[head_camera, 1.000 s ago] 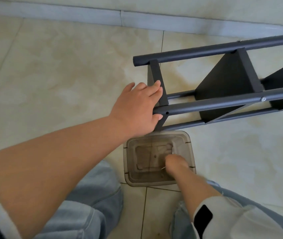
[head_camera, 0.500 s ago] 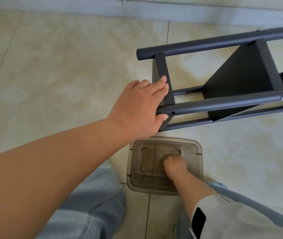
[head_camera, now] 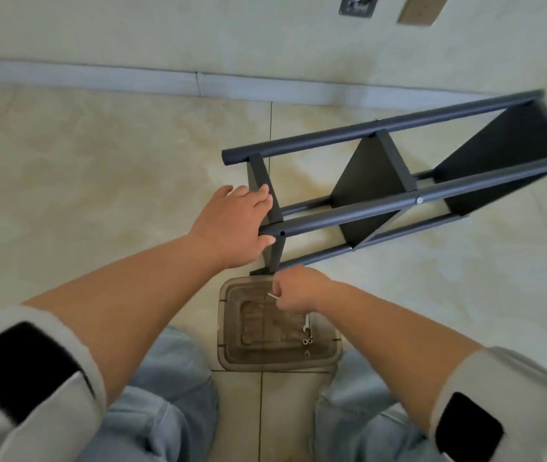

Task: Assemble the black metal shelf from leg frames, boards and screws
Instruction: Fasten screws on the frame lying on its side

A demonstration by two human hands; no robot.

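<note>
While the black metal shelf [head_camera: 382, 181] lies on its side on the tiled floor [head_camera: 98, 168], with two boards [head_camera: 369, 181] already fixed between its leg frames, the left hand [head_camera: 232, 225] rests on the near end, fingers laid over the crossbar [head_camera: 265, 191] and thumb against the end of the front tube [head_camera: 349, 215]. Just below that end the right hand [head_camera: 299, 288] hovers over a smoky clear plastic tray [head_camera: 228, 348] on the floor, fingers curled round a small silver screw [head_camera: 272, 296], and more small silver parts [head_camera: 308, 341] lie in the tray's near right corner.
</note>
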